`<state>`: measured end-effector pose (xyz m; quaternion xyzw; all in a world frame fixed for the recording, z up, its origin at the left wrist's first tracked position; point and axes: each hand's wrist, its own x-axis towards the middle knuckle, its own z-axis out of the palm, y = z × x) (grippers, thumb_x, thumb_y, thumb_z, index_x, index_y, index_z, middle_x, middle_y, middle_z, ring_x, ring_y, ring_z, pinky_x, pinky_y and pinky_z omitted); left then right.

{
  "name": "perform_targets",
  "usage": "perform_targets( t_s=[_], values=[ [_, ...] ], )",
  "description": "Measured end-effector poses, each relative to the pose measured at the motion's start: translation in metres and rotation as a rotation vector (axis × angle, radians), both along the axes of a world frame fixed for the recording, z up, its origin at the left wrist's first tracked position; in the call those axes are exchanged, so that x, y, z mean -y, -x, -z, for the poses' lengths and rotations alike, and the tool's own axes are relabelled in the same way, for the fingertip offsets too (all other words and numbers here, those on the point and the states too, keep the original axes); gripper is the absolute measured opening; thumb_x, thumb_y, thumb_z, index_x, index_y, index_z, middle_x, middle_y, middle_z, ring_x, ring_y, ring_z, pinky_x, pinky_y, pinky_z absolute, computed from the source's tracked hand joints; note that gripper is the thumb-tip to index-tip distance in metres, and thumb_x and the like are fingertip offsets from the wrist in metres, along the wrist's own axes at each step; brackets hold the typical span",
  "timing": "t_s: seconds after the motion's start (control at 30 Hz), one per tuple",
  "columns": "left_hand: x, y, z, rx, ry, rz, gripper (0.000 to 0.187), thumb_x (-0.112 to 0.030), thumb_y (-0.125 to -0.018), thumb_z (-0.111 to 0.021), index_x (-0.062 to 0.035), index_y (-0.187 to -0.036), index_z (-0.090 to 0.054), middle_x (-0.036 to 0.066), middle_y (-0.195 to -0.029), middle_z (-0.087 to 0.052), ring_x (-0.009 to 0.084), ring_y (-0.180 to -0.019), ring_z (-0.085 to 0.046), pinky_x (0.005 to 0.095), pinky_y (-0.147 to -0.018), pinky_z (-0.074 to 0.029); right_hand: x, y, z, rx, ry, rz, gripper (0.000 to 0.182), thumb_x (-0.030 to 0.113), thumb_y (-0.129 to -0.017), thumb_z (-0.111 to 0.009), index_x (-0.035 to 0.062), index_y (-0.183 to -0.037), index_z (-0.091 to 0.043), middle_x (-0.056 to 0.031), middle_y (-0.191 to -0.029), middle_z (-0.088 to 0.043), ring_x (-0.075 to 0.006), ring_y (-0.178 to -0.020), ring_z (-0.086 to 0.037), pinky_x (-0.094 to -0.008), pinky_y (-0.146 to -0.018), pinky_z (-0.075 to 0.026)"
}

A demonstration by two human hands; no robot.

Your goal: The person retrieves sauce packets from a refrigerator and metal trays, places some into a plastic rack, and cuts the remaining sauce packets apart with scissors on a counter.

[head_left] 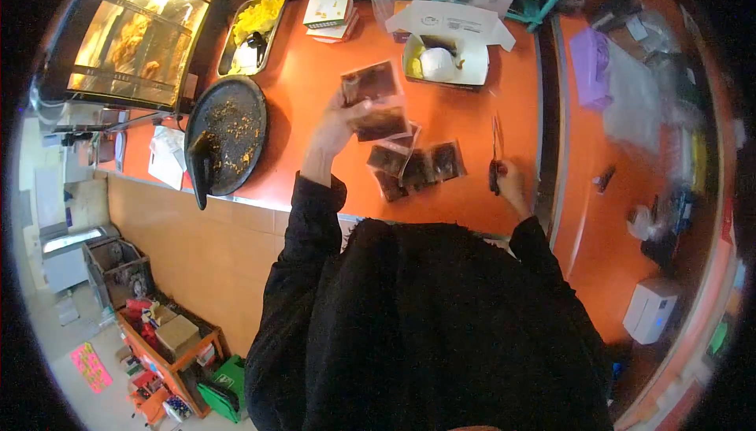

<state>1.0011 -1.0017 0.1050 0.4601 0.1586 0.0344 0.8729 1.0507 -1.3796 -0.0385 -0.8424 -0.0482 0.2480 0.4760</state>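
Note:
My left hand (339, 125) is closed on a strip of clear plastic sachets (372, 91) with dark contents, raised over the orange counter. Below it, several more dark-filled sachets (417, 165) lie in a loose, overlapping heap. On the right, my right hand (513, 185) grips a pair of scissors (495, 147) by the dark handles, with the blades pointing away from me. Some counter surface separates the scissors from the heap. Beyond both hands stands an open paper food box (446, 68) with a white mound of rice, something yellow and something dark inside.
A black stone mortar (228, 128) with its pestle (201, 165) sits at the left counter edge. Behind it are a steel tray (234, 37) of yellow food and a lit glass display case (134, 45). Small stacked boxes (329, 9) and a teal rack (535, 5) line the back.

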Motion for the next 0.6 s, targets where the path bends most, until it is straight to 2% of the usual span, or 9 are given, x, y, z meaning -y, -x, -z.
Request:
perform_targets(
  t_s=[0.07,0.17,0.23,0.27,0.37,0.4,0.47,0.53,0.6],
  values=[
    [0.033,0.006,-0.041,0.154,-0.055,0.144,0.066,0.007,-0.072,-0.055,-0.0116,-0.127,-0.025,0.008,-0.115,-0.043,0.0218,-0.089,-0.056,0.0272,-0.073,-0.048,0.011,0.006,-0.003,-0.330,-0.506,0.184,0.028,0.030,-0.087,-0.039,0.0041,-0.085,-0.050,-0.0096,-0.072,-0.052,-0.0208,-0.061,-0.050,-0.0358,-0.054,-0.042],
    [0.065,0.018,-0.075,0.224,-0.236,0.144,0.080,0.012,-0.069,-0.055,-0.0150,-0.132,-0.013,0.007,-0.123,-0.035,0.0215,-0.093,-0.055,0.0268,-0.074,-0.047,0.018,0.017,-0.023,-0.273,-0.465,0.332,0.023,0.021,-0.084,-0.047,-0.0006,-0.093,-0.051,-0.0058,-0.072,-0.053,-0.0115,-0.059,-0.050,-0.0263,-0.050,-0.039],
    [0.075,0.022,-0.085,0.218,-0.268,0.187,0.078,0.010,-0.067,-0.057,-0.0119,-0.131,-0.017,0.008,-0.122,-0.038,0.0206,-0.092,-0.055,0.0260,-0.077,-0.045,0.024,0.025,-0.026,-0.461,-0.949,0.532,0.026,0.020,-0.083,-0.049,-0.0002,-0.100,-0.049,-0.0055,-0.079,-0.053,-0.0099,-0.063,-0.049,-0.0242,-0.053,-0.039],
    [0.078,0.024,-0.091,0.212,-0.310,0.221,0.075,0.009,-0.066,-0.059,-0.0088,-0.129,-0.022,0.008,-0.121,-0.041,0.0196,-0.092,-0.056,0.0253,-0.079,-0.043,0.021,0.029,-0.040,-0.457,-0.950,0.535,0.026,0.020,-0.083,-0.049,-0.0002,-0.100,-0.049,-0.0055,-0.079,-0.053,-0.0099,-0.063,-0.049,-0.0242,-0.053,-0.039],
    [0.085,0.032,-0.114,0.223,-0.415,0.307,0.071,0.009,-0.065,-0.060,-0.0075,-0.127,-0.029,0.008,-0.123,-0.039,0.0195,-0.093,-0.055,0.0261,-0.077,-0.045,0.015,0.039,-0.100,-0.369,-0.875,0.416,0.031,0.025,-0.083,-0.046,0.0005,-0.104,-0.047,-0.0066,-0.088,-0.052,-0.0097,-0.068,-0.048,-0.0241,-0.056,-0.039],
    [0.088,0.034,-0.118,0.223,-0.416,0.312,0.071,0.009,-0.065,-0.060,-0.0075,-0.127,-0.029,0.008,-0.123,-0.039,0.0195,-0.093,-0.055,0.0261,-0.077,-0.045,0.013,0.043,-0.125,-0.222,-0.769,0.252,0.033,0.030,-0.084,-0.045,0.0033,-0.103,-0.048,-0.0059,-0.091,-0.052,-0.0101,-0.067,-0.047,-0.0230,-0.055,-0.039],
    [0.095,0.036,-0.125,0.275,-0.383,0.312,0.067,0.011,-0.065,-0.059,-0.0083,-0.124,-0.034,0.005,-0.116,-0.044,0.0121,-0.082,-0.056,0.0225,-0.071,-0.047,0.013,0.047,-0.163,-0.073,-0.660,0.096,0.035,0.036,-0.084,-0.044,0.0061,-0.102,-0.048,-0.0052,-0.094,-0.051,-0.0106,-0.066,-0.046,-0.0220,-0.054,-0.039],
    [0.100,0.039,-0.134,0.303,-0.406,0.323,0.067,0.011,-0.064,-0.060,-0.0080,-0.124,-0.035,0.005,-0.118,-0.043,0.0120,-0.081,-0.056,0.0222,-0.071,-0.047,0.017,0.050,-0.191,-0.341,-1.003,-0.092,0.037,0.037,-0.082,-0.046,0.0064,-0.103,-0.047,-0.0030,-0.090,-0.050,-0.0107,-0.069,-0.044,-0.0218,-0.059,-0.038],
    [0.104,0.042,-0.143,0.330,-0.429,0.334,0.067,0.012,-0.064,-0.060,-0.0076,-0.123,-0.036,0.005,-0.119,-0.042,0.0120,-0.080,-0.056,0.0220,-0.070,-0.047,0.027,0.054,-0.222,-0.385,-0.829,-0.141,0.039,0.038,-0.079,-0.049,0.0060,-0.101,-0.047,-0.0023,-0.090,-0.049,-0.0099,-0.072,-0.045,-0.0218,-0.062,-0.038]
  ],
)
